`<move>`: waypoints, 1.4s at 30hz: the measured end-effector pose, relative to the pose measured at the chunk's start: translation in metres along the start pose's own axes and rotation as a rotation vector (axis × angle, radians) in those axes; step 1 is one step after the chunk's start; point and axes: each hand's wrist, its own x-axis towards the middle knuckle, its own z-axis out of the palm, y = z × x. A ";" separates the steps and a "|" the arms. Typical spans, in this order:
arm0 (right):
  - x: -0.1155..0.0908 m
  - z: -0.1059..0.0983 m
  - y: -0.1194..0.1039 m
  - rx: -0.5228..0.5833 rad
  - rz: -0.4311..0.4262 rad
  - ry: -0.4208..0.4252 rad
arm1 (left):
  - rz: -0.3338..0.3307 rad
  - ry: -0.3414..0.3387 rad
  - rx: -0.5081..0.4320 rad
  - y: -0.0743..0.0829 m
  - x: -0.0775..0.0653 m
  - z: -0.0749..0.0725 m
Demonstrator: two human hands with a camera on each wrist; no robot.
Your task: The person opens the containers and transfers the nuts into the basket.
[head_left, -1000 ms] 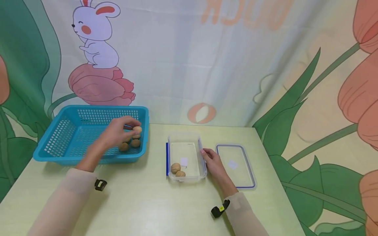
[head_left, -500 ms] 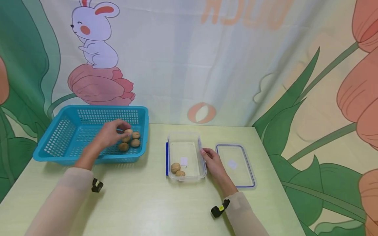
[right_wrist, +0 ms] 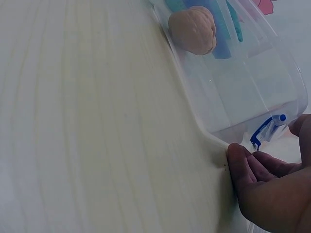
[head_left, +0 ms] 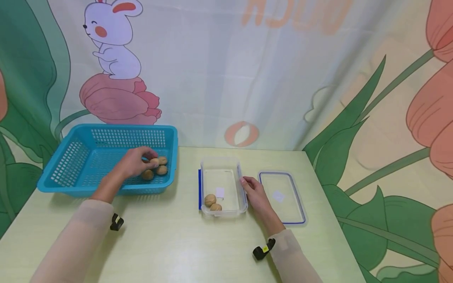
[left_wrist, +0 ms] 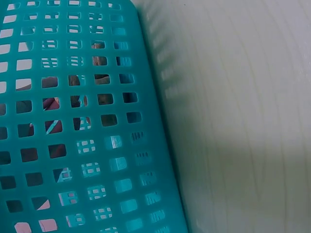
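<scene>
My left hand [head_left: 136,162] reaches into the right end of a blue plastic basket [head_left: 102,188], pinching a walnut [head_left: 154,162] between thumb and fingers. Other walnuts [head_left: 161,170] lie close under and beside it. In the left wrist view the basket's slotted wall [left_wrist: 112,131] hides most of that hand. My right hand [head_left: 256,195] grips the right side of a clear plastic box [head_left: 226,213], thumb at the rim and fingers outside. Two walnuts [head_left: 210,200] sit in the box's near left corner; one walnut [right_wrist: 193,30] shows through its wall in the right wrist view.
Right of the box, partly behind my right forearm, lies a clear lid [head_left: 288,204] with a blue seal. A blue clip flap [head_left: 199,189] hangs along the box's left side. Behind the pale table [head_left: 170,243] hangs a printed curtain [head_left: 212,78].
My left hand has shifted left and slightly down inside the basket, with a walnut at its fingertips. The right hand and the box have stayed in place.
</scene>
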 end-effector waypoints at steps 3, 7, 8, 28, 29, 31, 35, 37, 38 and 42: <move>0.000 0.000 0.000 0.005 0.001 0.002 | 0.002 -0.005 -0.005 -0.001 0.000 -0.001; 0.001 0.001 0.001 0.005 0.005 0.007 | 0.016 -0.001 -0.020 0.000 0.000 -0.002; 0.001 0.001 0.001 0.003 0.006 0.008 | 0.020 0.002 -0.018 0.002 0.000 -0.002; 0.003 0.001 0.002 0.012 -0.005 0.002 | 0.324 0.014 0.137 0.112 -0.009 0.019; 0.003 0.001 0.002 0.015 -0.005 0.003 | 0.338 0.010 0.142 0.116 -0.009 0.022; 0.003 0.002 0.002 0.016 -0.002 0.005 | 0.370 -0.001 0.161 0.121 -0.009 0.029; 0.002 0.002 0.002 0.021 0.009 0.003 | 0.404 -0.043 0.192 0.129 -0.009 0.041; 0.002 0.002 0.003 0.021 0.008 0.003 | 0.410 -0.069 0.205 0.132 -0.008 0.047; 0.003 0.002 0.003 0.024 0.008 0.002 | 0.409 -0.084 0.206 0.133 -0.008 0.050; 0.002 0.002 0.004 0.030 0.002 0.001 | 0.405 -0.127 0.211 0.138 -0.004 0.062</move>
